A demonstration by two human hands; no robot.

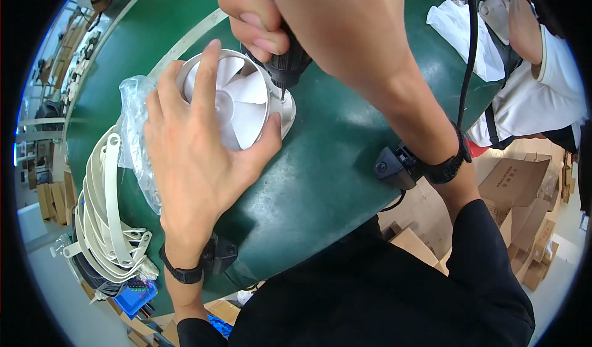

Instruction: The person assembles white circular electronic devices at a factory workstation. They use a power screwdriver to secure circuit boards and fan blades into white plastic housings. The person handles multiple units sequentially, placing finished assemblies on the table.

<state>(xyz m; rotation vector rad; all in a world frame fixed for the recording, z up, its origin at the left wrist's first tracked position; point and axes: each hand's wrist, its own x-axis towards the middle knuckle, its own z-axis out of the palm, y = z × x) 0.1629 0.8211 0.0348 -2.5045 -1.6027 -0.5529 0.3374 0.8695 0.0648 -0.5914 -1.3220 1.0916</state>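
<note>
My left hand (194, 140) lies across a round white fan housing (250, 103), its fingers over the far rim and its thumb at the near right side. White blades show inside the ring. My right hand (256, 20) grips a black power screwdriver (287, 69) held upright, its body partly hidden by my hand and forearm. The bit points down at the small ledge on the housing's right side and seems to touch it; the screw itself is too small to make out. The housing rests on a green table (308, 180).
Left of my hand lie a clear plastic bag (137, 119) and a stack of curved white brackets (105, 211), near a blue tray (132, 301). A black cable (472, 51) hangs at right, beside a white bag (465, 35). A co-worker (530, 94) stands there above cardboard boxes (515, 180).
</note>
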